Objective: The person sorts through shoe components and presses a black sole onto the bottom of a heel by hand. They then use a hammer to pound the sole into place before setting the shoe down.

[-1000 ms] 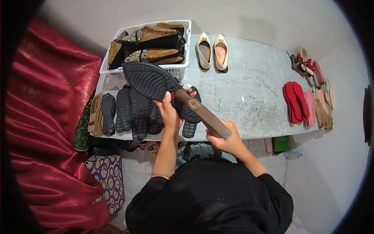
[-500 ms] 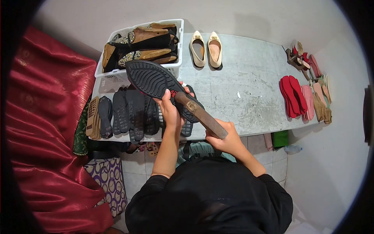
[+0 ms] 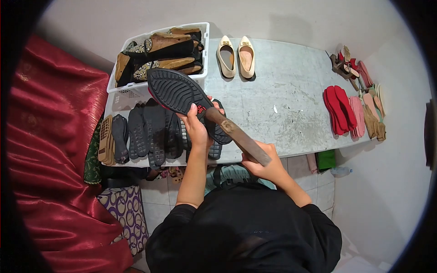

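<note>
My left hand [image 3: 197, 129] is wrapped around the middle of a shoe [image 3: 175, 91], holding it above the table with its black ridged sole facing up. The toe points to the upper left, and a small red mark shows by my thumb. In my right hand [image 3: 264, 161] is a worn brown hammer [image 3: 234, 132], gripped in a fist. One end of the hammer overlaps the heel part of the sole in this view. Beneath the shoe and my left hand, several black soles [image 3: 154, 132] lie along the table's front left edge.
A white basket [image 3: 157, 88] full of shoes on wooden lasts stands at the back left. Cream flats [image 3: 246, 59] sit beside it on the grey table [image 3: 282, 77]. Red insoles [image 3: 339, 111] and pink insoles [image 3: 357, 117] lie at the right. Red cloth [image 3: 59, 150] hangs at the left.
The table and its contents have shifted slightly left in view. Both hands keep their hold on the shoe and hammer, with the hammer's near end slightly lower and farther right.
</note>
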The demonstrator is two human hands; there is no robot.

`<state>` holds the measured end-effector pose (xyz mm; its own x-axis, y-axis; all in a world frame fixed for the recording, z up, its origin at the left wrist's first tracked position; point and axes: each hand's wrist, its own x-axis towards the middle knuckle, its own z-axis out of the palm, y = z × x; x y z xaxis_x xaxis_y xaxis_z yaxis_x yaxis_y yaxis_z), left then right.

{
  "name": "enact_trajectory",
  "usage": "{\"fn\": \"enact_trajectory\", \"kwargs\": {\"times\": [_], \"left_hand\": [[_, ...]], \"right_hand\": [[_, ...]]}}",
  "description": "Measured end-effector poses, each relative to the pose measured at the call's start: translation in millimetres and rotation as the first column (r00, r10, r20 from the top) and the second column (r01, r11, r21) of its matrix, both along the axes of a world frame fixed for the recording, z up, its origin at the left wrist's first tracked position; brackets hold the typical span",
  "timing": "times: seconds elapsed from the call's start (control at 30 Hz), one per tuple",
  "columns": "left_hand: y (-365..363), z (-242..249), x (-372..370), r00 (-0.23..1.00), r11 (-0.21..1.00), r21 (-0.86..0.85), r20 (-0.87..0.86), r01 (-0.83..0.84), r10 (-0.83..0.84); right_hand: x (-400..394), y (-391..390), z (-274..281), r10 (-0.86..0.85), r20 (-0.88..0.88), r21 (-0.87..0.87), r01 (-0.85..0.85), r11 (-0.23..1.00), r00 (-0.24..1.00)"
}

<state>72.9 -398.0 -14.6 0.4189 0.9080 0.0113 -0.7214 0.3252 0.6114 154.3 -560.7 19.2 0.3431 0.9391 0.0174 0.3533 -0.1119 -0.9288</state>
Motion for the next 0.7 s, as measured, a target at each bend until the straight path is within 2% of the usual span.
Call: {"fn": "enact_trajectory", "kwargs": {"times": [0.07,0.2,0.23,0.3,0.37,0.43,0.5,0.57,0.67,0.7], "left_hand": [[-2,6,3,0.993,0.993,0.078,-0.076,-0.085,0.091],[-1,3,1,0.992,0.992,0.083,-0.073,-0.093,0.099],[0,4,1,0.997,0.995,0.066,-0.031,-0.073,0.075],[1,4,2,0.999,0.997,0.055,0.017,-0.051,0.050],[1,2,2,0.998,0.995,0.079,-0.033,-0.055,0.058],[2,2,2,0.998,0.995,0.082,-0.028,-0.057,0.059],[1,-2,3,0.998,0.994,0.090,-0.017,-0.056,0.058],[5,-10,5,0.992,0.981,0.179,-0.076,-0.081,0.096],[2,-2,2,0.996,0.989,0.134,-0.038,-0.069,0.075],[1,-3,1,0.996,0.989,0.129,-0.042,-0.069,0.075]], "right_hand": [[3,-1,0,-0.002,-0.003,-0.041,0.002,0.999,1.000],[2,-6,4,-0.015,0.041,-0.025,0.016,1.000,0.999],[1,-7,3,-0.024,0.066,0.014,0.023,1.000,0.998],[4,-7,1,-0.032,0.057,-0.023,0.033,0.999,0.998],[6,-8,2,-0.036,0.045,-0.057,0.039,0.998,0.998],[5,-13,4,0.017,0.017,-0.005,-0.017,1.000,1.000],[4,-13,-3,0.004,0.011,-0.042,-0.004,0.999,1.000],[7,-13,-5,-0.011,0.011,-0.067,0.011,0.998,1.000],[8,-18,-2,0.017,0.006,-0.029,-0.017,0.999,1.000],[8,-19,-1,0.029,-0.006,-0.091,-0.030,0.995,1.000]]}}
